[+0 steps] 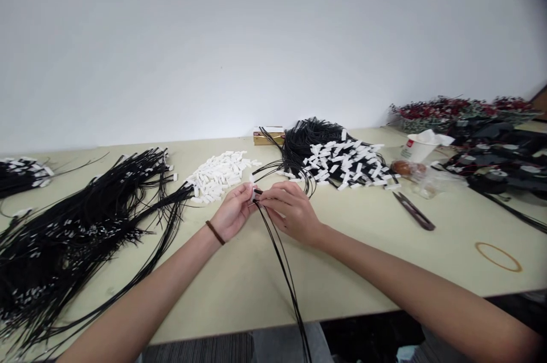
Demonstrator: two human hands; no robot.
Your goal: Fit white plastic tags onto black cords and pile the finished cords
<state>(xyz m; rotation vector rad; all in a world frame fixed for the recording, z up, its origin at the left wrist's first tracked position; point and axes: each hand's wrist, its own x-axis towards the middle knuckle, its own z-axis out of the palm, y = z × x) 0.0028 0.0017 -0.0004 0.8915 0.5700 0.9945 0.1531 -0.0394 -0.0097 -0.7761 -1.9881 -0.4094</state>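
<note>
Pale wall (256, 38) rises behind a cream table (243, 289), where a small gold box (269, 138) sits close to the wall. Nearer than the box, almost straight in front of it, are the person's two hands. With thumb and fingers pinched together, the left hand (233, 212) grips a small whitish connector (255, 195); a dark band (215, 232) circles that wrist. Facing it, the right hand (294, 212) has its fingertips closed on black wires (290, 277) at the connector; whether their ends are seated inside is too small to tell. From there the wires drop toward the near side, in front of the box, and hang past the table's edge.

Left of the box and a little nearer lie loose white pieces (220, 176) in a heap. Farther left of it spreads a big mass of black cables (81, 232), with a smaller bundle (23, 174) beyond. Just right of the box is a tangle (348, 163) of black cable with many white ends. Farther right of the box stand a paper cup (414, 150) with tissue (431, 137) in it, a clear bag (431, 182), and, nearer, dark snips (413, 212) and a tan ring (498, 256). Farthest right of it is a red and green heap (453, 109).
</note>
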